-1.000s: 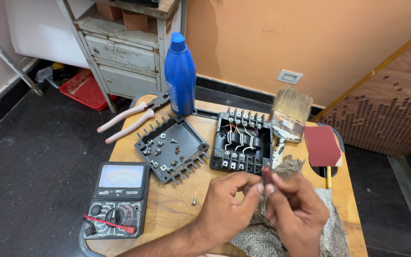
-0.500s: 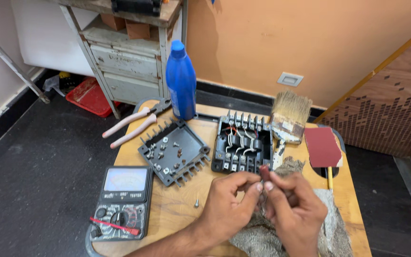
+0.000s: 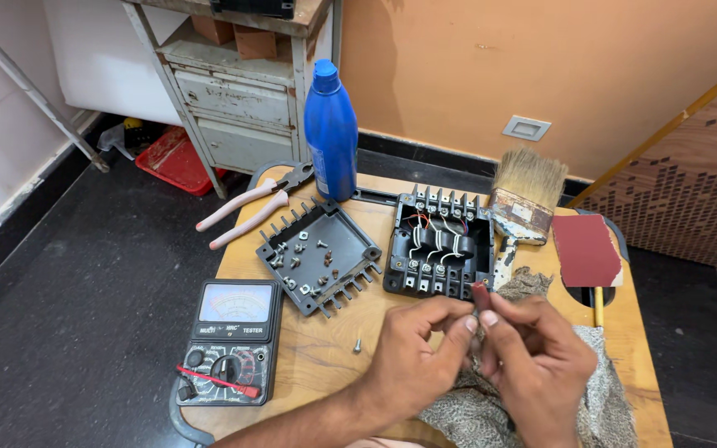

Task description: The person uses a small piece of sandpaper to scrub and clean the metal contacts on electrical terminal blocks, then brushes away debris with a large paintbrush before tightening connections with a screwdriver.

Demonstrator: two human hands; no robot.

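Here, head view: left hand [image 3: 412,353] and right hand [image 3: 537,361] meet over a grey cloth [image 3: 491,411] at the bench's [image 3: 317,353] near edge, together pinching a small dark part [image 3: 480,296], just near the open black box [image 3: 441,242].

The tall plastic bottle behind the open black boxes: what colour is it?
Blue, cap included: bottle, head view.
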